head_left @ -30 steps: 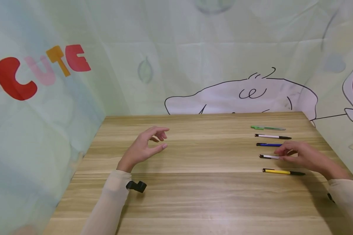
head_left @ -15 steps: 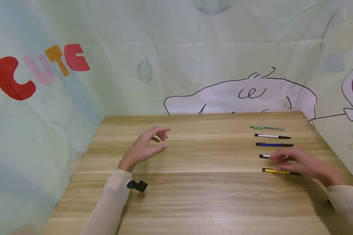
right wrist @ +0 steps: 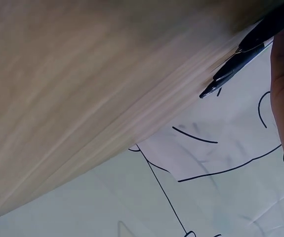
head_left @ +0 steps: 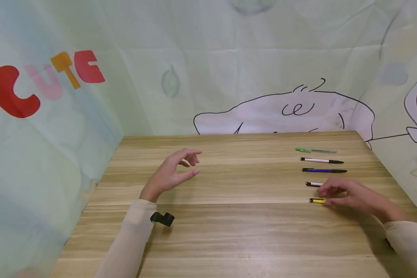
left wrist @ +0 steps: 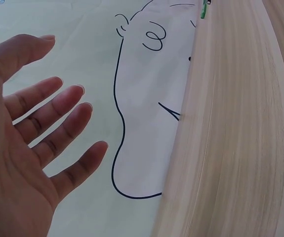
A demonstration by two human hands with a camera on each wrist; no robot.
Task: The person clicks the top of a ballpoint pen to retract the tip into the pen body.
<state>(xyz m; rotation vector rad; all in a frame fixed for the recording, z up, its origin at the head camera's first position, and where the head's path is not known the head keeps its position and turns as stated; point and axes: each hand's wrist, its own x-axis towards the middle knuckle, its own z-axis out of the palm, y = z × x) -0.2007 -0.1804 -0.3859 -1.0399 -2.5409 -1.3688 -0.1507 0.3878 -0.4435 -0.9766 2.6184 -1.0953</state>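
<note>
Five pens lie in a column on the right of the wooden table. From the far end they are a clear green pen, a white pen, a blue pen, a second white pen and a yellow pen. My right hand is bent over the two nearest pens. Its thumb meets the yellow pen, and its fingertips cover part of the nearer white pen; whether they pinch is unclear. In the right wrist view, black pen tips show beside the hand. My left hand hovers, holding nothing, fingers gently bent.
A wooden table spreads beneath both hands. Printed cloth stands behind it and along its sides. A black device sits at the left wrist.
My right hand has moved nearer, from the nearer white pen to the yellow pen, uncovering the blue pen. Its thumb and fingertips are closer together than half a second ago. The left hand keeps its place.
</note>
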